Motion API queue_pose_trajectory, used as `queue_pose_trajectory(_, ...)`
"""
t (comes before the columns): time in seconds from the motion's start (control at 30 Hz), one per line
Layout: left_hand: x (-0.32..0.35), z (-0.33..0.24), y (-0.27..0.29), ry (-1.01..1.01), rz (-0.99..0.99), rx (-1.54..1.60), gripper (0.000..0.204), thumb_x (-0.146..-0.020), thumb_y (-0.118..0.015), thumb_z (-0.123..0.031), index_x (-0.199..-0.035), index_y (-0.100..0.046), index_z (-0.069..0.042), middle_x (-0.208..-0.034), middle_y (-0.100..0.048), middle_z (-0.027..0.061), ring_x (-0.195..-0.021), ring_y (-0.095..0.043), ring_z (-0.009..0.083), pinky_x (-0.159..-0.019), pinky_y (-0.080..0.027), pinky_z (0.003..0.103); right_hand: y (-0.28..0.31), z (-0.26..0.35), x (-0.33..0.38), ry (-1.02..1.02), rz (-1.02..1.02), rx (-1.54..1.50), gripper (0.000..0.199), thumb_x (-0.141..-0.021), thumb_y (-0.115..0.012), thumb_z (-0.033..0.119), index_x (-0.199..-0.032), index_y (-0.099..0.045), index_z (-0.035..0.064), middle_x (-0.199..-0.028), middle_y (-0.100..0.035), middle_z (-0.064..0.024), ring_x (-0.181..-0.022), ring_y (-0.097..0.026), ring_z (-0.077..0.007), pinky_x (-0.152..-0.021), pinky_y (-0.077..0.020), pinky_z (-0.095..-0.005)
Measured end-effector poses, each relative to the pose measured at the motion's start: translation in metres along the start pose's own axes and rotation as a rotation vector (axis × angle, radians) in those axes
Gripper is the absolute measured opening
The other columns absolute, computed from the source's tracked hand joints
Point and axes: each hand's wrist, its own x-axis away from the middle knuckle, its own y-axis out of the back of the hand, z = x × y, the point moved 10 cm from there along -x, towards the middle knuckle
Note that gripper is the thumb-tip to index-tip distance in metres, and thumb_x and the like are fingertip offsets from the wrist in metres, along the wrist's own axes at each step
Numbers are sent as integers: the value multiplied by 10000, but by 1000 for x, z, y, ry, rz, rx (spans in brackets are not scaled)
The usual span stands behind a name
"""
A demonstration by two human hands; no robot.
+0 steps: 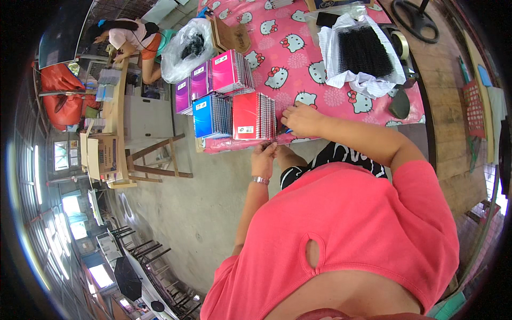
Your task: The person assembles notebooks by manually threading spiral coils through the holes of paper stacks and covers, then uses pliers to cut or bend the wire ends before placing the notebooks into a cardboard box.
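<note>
Spiral notebooks stand in stacks at the near left of the table: a red stack [245,117], a blue stack [205,114], and purple [201,80] and magenta [224,69] ones behind. My left hand [264,158] is closed at the near right corner of the red stack, its fingertips pinched by the coil edge; what they grip is too small to make out. Just right of that stack, my right hand [303,120] has its fingers curled around something small, dark and blue, mostly hidden beneath it.
A pink patterned cloth [293,64] covers the table. Black coils fill a paper-lined box [365,50] at the far right, near a tape roll [400,45] and a dark grey object [399,104]. A plastic bag [186,50] lies far left. Another person [133,40] works beyond.
</note>
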Motion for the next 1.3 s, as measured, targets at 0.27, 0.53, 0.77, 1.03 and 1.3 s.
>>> queue_pose_trajectory(0.27, -7, 2, -2, -34, -15, -172, 203, -835, -676, -24, -1010, -575, -2, -807, -603, 46, -600, -508, 110, -548, -404, 247, -48, 0, -6, -96, 352, -58, 189, -716, -646, 205, -833, -687, 62, -857, -677, -111, -849, -663, -292, -724, -523, -410)
queue_pose_trajectory(0.53, -5, 14, 1, 12, 9, -32, 201, -851, -663, -49, -1030, -584, -1, -821, -609, 43, -597, -517, 118, -553, -417, 252, -15, 9, -1, 51, 13, 103, 163, -743, -599, 187, -814, -682, 67, -859, -680, -107, -822, -663, -273, -700, -521, -406)
queue_pose_trajectory(0.77, -10, 19, 4, 36, -7, -54, 151, -853, -647, -67, -985, -599, -14, -808, -622, 52, -591, -530, 126, -550, -428, 250, -45, 11, -10, -66, 422, 7, 163, -726, -633, 214, -778, -693, 72, -871, -685, -130, -825, -668, -282, -718, -533, -398)
queue_pose_trajectory(1.03, 25, 31, -21, 336, 185, 389, 57, -911, -541, -82, -931, -575, -40, -818, -598, 46, -621, -542, 135, -559, -453, 253, -11, -31, 32, -129, 84, -110, 381, -684, -713, 256, -1005, -631, 68, -982, -617, -113, -969, -598, -290, -855, -465, -415)
queue_pose_trajectory(1.3, -7, -325, -69, -364, 367, 530, 207, -953, -484, -87, -1042, -534, 93, -1063, -614, 191, -994, -619, 268, -898, -550, 354, 0, -42, 57, -187, -145, -166, 468, -685, -735, 297, -1086, -620, 85, -994, -588, -98, -994, -543, -289, -907, -422, -410)
